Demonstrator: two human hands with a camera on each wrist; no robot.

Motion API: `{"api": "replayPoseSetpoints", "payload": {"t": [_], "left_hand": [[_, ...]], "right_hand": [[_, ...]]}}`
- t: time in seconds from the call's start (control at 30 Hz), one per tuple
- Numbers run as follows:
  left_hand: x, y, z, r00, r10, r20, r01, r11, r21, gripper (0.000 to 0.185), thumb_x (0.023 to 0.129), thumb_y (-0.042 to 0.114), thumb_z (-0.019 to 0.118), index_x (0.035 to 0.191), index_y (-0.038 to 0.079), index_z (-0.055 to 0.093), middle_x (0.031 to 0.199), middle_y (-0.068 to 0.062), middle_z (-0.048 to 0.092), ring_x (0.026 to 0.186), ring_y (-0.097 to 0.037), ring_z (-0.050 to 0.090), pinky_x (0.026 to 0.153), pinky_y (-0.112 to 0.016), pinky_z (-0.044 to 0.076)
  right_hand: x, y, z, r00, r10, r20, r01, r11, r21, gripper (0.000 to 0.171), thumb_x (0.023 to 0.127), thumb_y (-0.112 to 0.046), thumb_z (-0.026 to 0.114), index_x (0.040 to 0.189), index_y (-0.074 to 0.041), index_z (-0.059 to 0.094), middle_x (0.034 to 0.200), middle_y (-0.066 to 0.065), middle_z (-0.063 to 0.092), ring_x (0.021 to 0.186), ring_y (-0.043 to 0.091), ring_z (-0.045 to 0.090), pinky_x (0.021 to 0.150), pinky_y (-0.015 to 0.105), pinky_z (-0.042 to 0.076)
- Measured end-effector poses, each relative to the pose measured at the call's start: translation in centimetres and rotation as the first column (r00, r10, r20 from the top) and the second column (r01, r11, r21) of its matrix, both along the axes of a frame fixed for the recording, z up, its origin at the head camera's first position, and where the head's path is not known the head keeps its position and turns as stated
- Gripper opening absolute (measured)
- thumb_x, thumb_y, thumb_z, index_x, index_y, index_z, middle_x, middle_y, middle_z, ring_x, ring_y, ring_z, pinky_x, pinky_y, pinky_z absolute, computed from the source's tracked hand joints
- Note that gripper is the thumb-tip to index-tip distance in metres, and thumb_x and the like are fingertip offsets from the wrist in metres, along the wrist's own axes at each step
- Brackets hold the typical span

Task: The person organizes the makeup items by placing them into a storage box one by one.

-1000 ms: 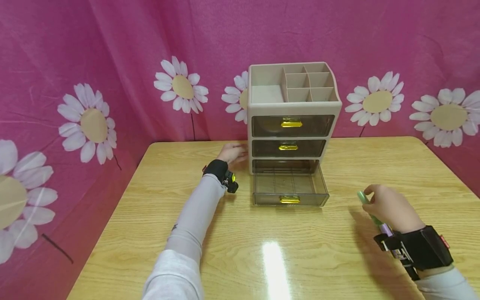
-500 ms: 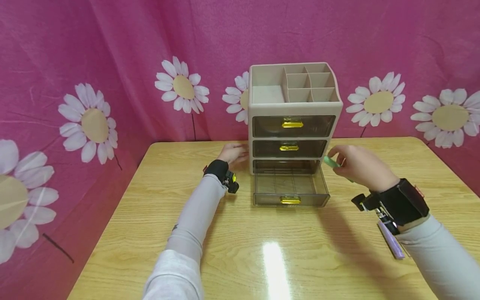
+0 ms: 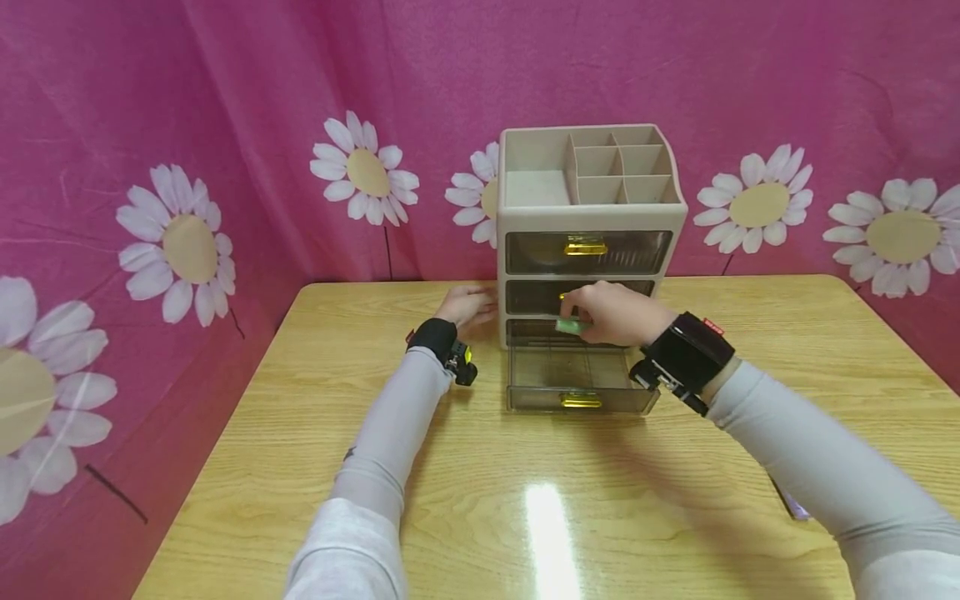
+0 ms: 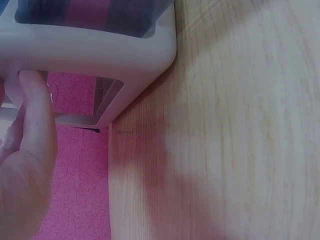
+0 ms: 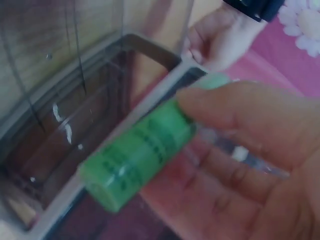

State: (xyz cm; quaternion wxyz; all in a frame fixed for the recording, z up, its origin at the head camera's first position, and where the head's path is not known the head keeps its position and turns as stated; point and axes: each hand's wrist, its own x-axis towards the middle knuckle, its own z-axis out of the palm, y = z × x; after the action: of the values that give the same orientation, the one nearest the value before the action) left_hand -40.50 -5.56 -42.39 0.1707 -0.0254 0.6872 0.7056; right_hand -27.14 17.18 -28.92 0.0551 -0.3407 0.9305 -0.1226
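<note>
My right hand (image 3: 618, 312) pinches a green cylindrical stick (image 5: 137, 157) with dark print along its barrel and a paler far end. It is over the pulled-out bottom drawer (image 3: 555, 400), which is smoky and see-through, with dividers and a gold handle. In the right wrist view the thumb lies on one side of the stick and fingers on the other. My left hand (image 3: 467, 307) is at the left side of the beige drawer organizer (image 3: 592, 218); the left wrist view shows fingers (image 4: 37, 115) at a strut of its frame.
A purple stick (image 3: 797, 509) lies on the wooden table (image 3: 337, 400) at the right, partly hidden under my right forearm. The organizer's two upper drawers are closed, and its top has several compartments (image 3: 596, 162). A pink curtain (image 3: 435, 67) with daisies hangs behind.
My right hand has carried the green stick from the right of the table leftward to the drawer. The purple stick has stayed on the table. My left hand remains at the organizer.
</note>
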Motion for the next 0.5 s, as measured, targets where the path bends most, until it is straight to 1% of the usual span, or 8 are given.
{"api": "replayPoseSetpoints", "payload": {"t": [0.07, 0.17, 0.23, 0.33, 0.4, 0.47, 0.5], "left_hand": [[-0.6, -0.1, -0.6, 1.000, 0.020, 0.003, -0.020, 0.999, 0.026, 0.035, 0.091, 0.003, 0.053, 0.126, -0.002, 0.051, 0.118, -0.017, 0.058, 0.104, -0.025, 0.058, 0.087, -0.030, 0.050], [-1.8, 0.0, -2.0, 0.999, 0.054, -0.005, -0.054, 0.997, 0.063, 0.032, 0.090, 0.002, 0.055, 0.122, -0.003, 0.054, 0.115, -0.019, 0.059, 0.104, -0.028, 0.058, 0.087, -0.033, 0.050], [-2.5, 0.1, -3.0, 0.997, 0.075, -0.013, -0.074, 0.994, 0.080, 0.030, 0.089, 0.001, 0.055, 0.119, -0.004, 0.056, 0.112, -0.019, 0.059, 0.102, -0.029, 0.059, 0.087, -0.034, 0.051], [-3.4, 0.0, -4.2, 0.998, 0.063, -0.025, -0.060, 0.994, 0.092, 0.030, 0.089, 0.000, 0.055, 0.118, -0.004, 0.056, 0.109, -0.018, 0.061, 0.098, -0.027, 0.060, 0.083, -0.033, 0.052], [-3.7, -0.1, -4.5, 0.998, 0.056, -0.022, -0.054, 0.995, 0.087, 0.029, 0.089, 0.000, 0.054, 0.118, -0.004, 0.057, 0.108, -0.017, 0.061, 0.096, -0.026, 0.061, 0.082, -0.032, 0.053], [-3.6, -0.1, -4.2, 0.999, 0.052, -0.014, -0.050, 0.995, 0.083, 0.029, 0.089, 0.000, 0.054, 0.118, -0.003, 0.056, 0.108, -0.017, 0.061, 0.097, -0.026, 0.061, 0.082, -0.032, 0.053], [-3.6, 0.0, -3.9, 0.998, 0.059, -0.005, -0.058, 0.996, 0.065, 0.030, 0.090, 0.000, 0.053, 0.119, -0.003, 0.056, 0.110, -0.017, 0.060, 0.099, -0.027, 0.060, 0.083, -0.033, 0.052]], "right_hand": [[-0.7, -0.9, -0.3, 0.998, 0.046, 0.042, -0.047, 0.999, 0.012, 0.024, 0.077, 0.005, 0.063, 0.101, -0.001, 0.062, 0.068, 0.003, 0.055, 0.056, 0.011, 0.040, 0.052, 0.024, 0.037], [-1.7, -2.1, -0.8, 0.989, 0.111, 0.101, -0.114, 0.993, 0.025, 0.026, 0.076, 0.008, 0.061, 0.101, 0.000, 0.062, 0.064, 0.000, 0.048, 0.055, 0.010, 0.035, 0.053, 0.023, 0.034], [-2.3, -2.8, -1.2, 0.980, 0.143, 0.137, -0.150, 0.988, 0.043, 0.026, 0.074, 0.009, 0.062, 0.099, 0.000, 0.062, 0.060, -0.003, 0.042, 0.055, 0.009, 0.034, 0.056, 0.022, 0.036], [-3.1, -3.7, -2.1, 0.961, 0.196, 0.195, -0.214, 0.974, 0.073, 0.024, 0.071, 0.011, 0.061, 0.093, 0.001, 0.062, 0.057, -0.005, 0.034, 0.055, 0.008, 0.031, 0.059, 0.021, 0.040], [-3.6, -4.2, -2.7, 0.949, 0.217, 0.227, -0.244, 0.965, 0.098, 0.023, 0.071, 0.011, 0.061, 0.092, 0.001, 0.063, 0.057, -0.005, 0.035, 0.056, 0.008, 0.032, 0.062, 0.020, 0.043], [-4.0, -4.6, -3.2, 0.942, 0.233, 0.242, -0.268, 0.956, 0.120, 0.023, 0.070, 0.011, 0.061, 0.090, 0.002, 0.064, 0.059, -0.003, 0.043, 0.058, 0.009, 0.036, 0.063, 0.022, 0.045], [-4.3, -4.7, -3.5, 0.944, 0.228, 0.240, -0.266, 0.954, 0.140, 0.024, 0.070, 0.010, 0.062, 0.091, 0.001, 0.064, 0.063, -0.002, 0.049, 0.060, 0.008, 0.040, 0.064, 0.023, 0.047]]}}
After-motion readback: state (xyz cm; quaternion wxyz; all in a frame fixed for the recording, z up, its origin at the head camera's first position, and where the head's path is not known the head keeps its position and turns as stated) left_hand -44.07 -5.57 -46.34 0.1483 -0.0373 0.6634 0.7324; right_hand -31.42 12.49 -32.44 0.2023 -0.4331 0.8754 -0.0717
